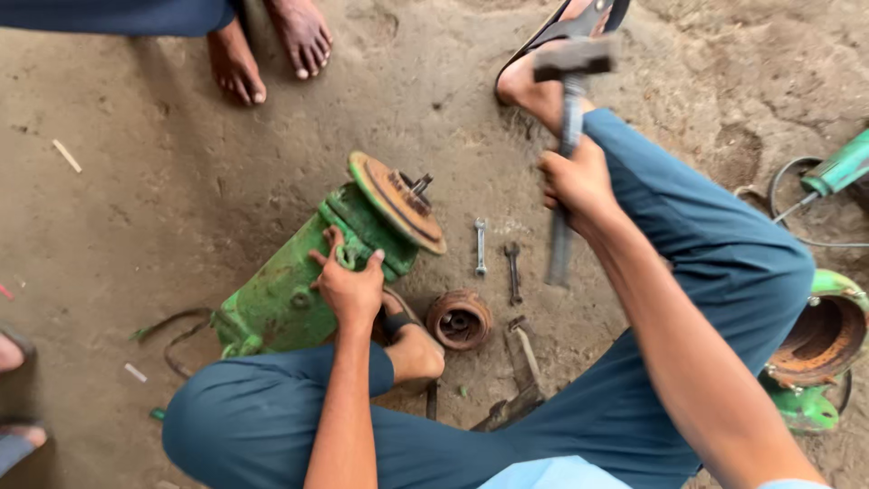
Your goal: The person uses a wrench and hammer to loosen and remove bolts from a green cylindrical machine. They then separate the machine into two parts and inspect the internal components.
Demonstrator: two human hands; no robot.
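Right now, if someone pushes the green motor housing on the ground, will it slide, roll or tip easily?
Probably not easily. The green motor housing looks like thick cast metal, so likely heavy. It lies on its side on soft dirt, which should resist sliding. The left hand rests on it, and the wide rusty disc at one end may hinder rolling.

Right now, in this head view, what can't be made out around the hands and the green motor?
- Hammer in the right hand: motion-blurred, so head shape and handle detail are unclear.
- Green motor housing: its near end is hidden behind the left hand and knee.
- Second green housing: cut off by the right edge.
- Two wrenches: too small to tell sizes.
- Bare feet of another person: body cut off by the top edge.
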